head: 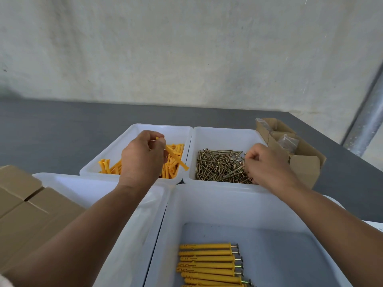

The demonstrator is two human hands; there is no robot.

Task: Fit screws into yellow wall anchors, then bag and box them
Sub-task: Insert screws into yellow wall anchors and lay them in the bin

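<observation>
My left hand (143, 156) hovers over the far-left white bin (136, 131) and pinches a yellow wall anchor (176, 157) that slants down to the right above the loose anchors (172, 170). My right hand (263, 162) is over the far-right white bin (223, 133), fingers curled and pinching a screw out of the pile of brass screws (219, 166). The near white bin (207, 204) holds a row of several anchors with screws fitted (209, 259).
An open cardboard box (298, 154) with clear bags stands at the right, beside the screw bin. Closed cardboard boxes (27, 206) sit at the near left. Another white bin (83, 187) lies under my left forearm. A grey table (62, 125) meets a pale wall.
</observation>
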